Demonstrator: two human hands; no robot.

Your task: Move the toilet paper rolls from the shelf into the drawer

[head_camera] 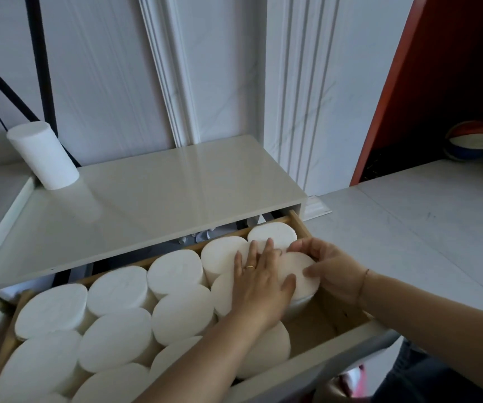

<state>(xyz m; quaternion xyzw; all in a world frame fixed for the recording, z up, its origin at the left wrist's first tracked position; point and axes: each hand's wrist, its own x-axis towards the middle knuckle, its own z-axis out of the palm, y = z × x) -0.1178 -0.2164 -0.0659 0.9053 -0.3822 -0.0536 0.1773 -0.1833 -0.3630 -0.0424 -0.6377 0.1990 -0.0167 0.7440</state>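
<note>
While left hand presses flat, right hand grips a roll — half hidden.

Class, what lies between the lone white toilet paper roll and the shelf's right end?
Nothing; the glossy cream shelf top is bare there, head view.

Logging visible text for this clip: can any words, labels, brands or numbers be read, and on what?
None can be read.
Ball: pale label patch with dark marks, too small and blurred to read.
Toilet paper rolls, shelf, drawer: no print visible.
</note>
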